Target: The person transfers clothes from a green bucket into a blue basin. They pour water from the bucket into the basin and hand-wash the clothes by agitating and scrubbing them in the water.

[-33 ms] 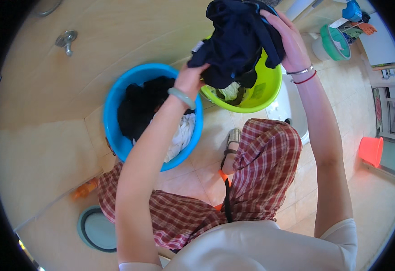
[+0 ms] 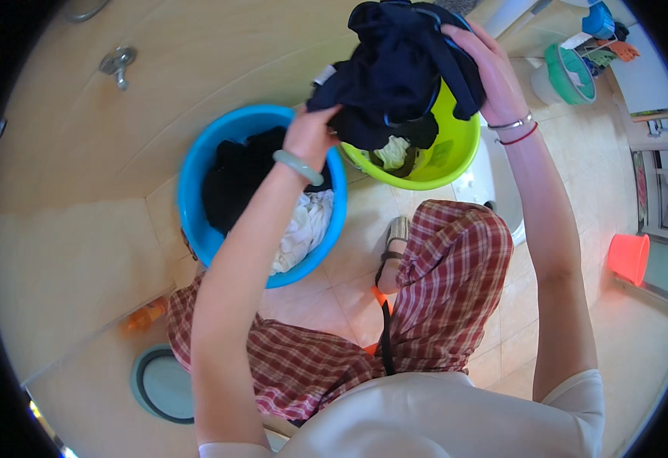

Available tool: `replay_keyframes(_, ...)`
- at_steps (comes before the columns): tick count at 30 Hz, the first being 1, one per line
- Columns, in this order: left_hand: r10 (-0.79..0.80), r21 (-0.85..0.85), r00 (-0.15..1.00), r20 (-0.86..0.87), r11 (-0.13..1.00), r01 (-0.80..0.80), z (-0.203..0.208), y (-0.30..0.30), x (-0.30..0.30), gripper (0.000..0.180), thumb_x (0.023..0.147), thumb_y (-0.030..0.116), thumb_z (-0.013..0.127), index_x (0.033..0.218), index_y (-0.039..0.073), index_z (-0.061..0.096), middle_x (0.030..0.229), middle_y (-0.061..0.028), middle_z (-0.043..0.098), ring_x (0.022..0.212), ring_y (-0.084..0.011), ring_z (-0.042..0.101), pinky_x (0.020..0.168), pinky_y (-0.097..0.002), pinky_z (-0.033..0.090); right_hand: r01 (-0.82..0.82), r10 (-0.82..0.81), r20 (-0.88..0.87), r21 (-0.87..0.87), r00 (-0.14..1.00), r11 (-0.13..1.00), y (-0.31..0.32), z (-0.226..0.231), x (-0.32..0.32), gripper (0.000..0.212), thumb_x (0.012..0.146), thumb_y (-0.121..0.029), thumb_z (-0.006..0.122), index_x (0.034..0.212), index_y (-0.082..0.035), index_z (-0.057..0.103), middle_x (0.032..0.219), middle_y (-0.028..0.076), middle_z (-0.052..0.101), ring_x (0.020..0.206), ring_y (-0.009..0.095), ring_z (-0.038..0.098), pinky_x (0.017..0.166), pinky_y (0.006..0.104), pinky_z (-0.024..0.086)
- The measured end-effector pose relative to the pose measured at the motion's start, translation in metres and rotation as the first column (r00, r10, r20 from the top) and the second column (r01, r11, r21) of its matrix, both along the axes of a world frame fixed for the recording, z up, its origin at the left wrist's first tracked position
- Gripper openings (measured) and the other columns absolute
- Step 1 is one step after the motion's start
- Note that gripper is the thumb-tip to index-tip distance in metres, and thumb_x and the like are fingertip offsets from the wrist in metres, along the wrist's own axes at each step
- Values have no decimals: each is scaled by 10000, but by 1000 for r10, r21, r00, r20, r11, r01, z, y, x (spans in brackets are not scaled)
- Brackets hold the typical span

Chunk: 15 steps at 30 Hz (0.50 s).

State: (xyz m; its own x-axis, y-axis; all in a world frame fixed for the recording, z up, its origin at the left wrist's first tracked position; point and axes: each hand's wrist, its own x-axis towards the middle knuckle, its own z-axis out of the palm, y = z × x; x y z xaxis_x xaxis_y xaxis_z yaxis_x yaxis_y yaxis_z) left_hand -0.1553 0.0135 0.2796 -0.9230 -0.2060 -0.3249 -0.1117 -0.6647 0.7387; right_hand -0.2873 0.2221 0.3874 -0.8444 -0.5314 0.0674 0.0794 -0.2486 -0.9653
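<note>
A navy blue garment [image 2: 395,72] with light blue piping and a small white label hangs bunched between my hands; its kind is hidden by the folds. My left hand [image 2: 311,137] is closed on its lower left edge. On the other side, my right hand [image 2: 494,72] grips it with the fingers over the top edge. Beneath it stands a lime green basin [image 2: 456,145], partly covered, with a pale green cloth [image 2: 392,153] and darker cloth inside. To the left, a blue basin [image 2: 189,202] holds black clothes [image 2: 231,179] and white clothes [image 2: 303,233].
A white squat toilet pan [image 2: 482,179] lies right of the lime basin. Farther right are a green bucket [image 2: 570,76] and an orange-red bucket [image 2: 628,258]. A grey-green basin [image 2: 162,385] sits at lower left. A metal tap [image 2: 119,65] juts from the left wall.
My left hand has shifted slightly left and down with its edge of the garment, spreading the cloth a little. My right hand still grips the other side.
</note>
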Motion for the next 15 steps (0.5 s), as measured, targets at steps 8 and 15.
replay_keyframes(8,446,-387,889,103,842,-377,43,-108,87,326,917,147,486,1219,42,553,1148,-94,617,1005,-211,613,815,-332,520,-30,297,-407,548,864,836,-42,-30,44,350,816,-248,633,1072,-9,639,873,113,685,788,176,647,760,270,496)
replay_keyframes(15,337,-860,911,236,509,34,55,-131,148,512,784,-87,381,1129,165,662,1055,-59,631,932,-159,602,681,-252,508,73,353,-522,631,776,772,-102,-89,99,290,856,-322,599,967,-67,679,898,187,656,818,358,630,738,386,505)
